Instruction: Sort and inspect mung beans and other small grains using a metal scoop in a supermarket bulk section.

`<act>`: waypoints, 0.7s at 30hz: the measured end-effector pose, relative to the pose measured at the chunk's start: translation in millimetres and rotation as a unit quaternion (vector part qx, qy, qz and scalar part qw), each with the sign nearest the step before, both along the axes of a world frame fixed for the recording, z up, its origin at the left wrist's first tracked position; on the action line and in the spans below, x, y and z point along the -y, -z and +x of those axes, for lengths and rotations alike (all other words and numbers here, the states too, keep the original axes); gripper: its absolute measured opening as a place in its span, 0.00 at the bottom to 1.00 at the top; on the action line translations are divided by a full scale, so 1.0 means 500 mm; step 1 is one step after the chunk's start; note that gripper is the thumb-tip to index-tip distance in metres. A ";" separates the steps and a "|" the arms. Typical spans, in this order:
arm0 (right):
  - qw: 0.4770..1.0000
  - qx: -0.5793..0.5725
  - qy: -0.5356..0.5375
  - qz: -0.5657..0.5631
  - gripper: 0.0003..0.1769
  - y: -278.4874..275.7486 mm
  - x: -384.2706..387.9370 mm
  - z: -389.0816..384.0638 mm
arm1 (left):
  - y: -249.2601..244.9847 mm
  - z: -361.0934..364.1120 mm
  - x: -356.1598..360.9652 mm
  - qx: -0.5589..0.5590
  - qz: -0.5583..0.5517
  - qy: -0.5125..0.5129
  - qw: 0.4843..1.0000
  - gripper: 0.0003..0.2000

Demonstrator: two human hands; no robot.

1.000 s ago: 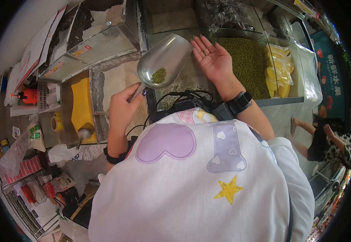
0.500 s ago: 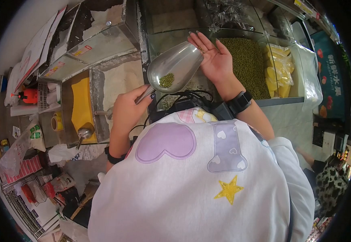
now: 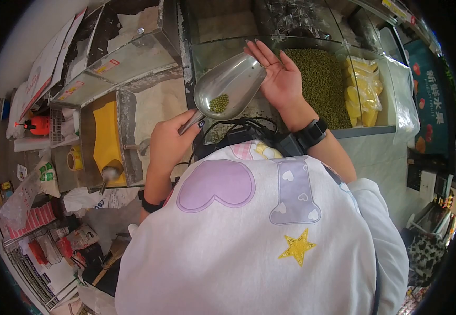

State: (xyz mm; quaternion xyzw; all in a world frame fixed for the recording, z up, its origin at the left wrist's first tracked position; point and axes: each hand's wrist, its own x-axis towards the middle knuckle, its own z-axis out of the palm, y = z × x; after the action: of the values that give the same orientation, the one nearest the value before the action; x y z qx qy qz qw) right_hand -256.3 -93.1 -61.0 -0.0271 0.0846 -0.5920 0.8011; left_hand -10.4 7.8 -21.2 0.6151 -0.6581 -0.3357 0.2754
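My left hand is closed round the handle of a shiny metal scoop. A small heap of mung beans lies in the scoop's bowl, near the handle end. Palm up, with fingers stretched out, my right hand is beside the scoop's front lip. Whether the lip touches the palm is hard to tell. Just right of that hand is a glass bin full of mung beans.
Bags of yellow goods stand beyond the beans. On the left are a bin of pale flour and a bin of yellow meal with another metal scoop. Black cables lie close below the held scoop.
The scoop has shifted very slightly to the right, with the beans still in it. Few beans or grains show at the right palm now. Both hands keep nearly the same place.
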 end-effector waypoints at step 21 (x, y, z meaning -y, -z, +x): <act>0.999 -0.006 -0.020 -0.046 0.31 -0.010 -0.003 -0.002 | 0.003 0.006 -0.001 -0.003 0.020 0.028 0.999 0.16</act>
State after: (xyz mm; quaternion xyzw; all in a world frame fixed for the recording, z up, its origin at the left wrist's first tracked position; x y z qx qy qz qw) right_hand -257.3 -91.5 -55.7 -0.0687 0.0615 -0.5790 0.8101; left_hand -7.4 8.6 -22.8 0.6007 -0.6674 -0.3583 0.2557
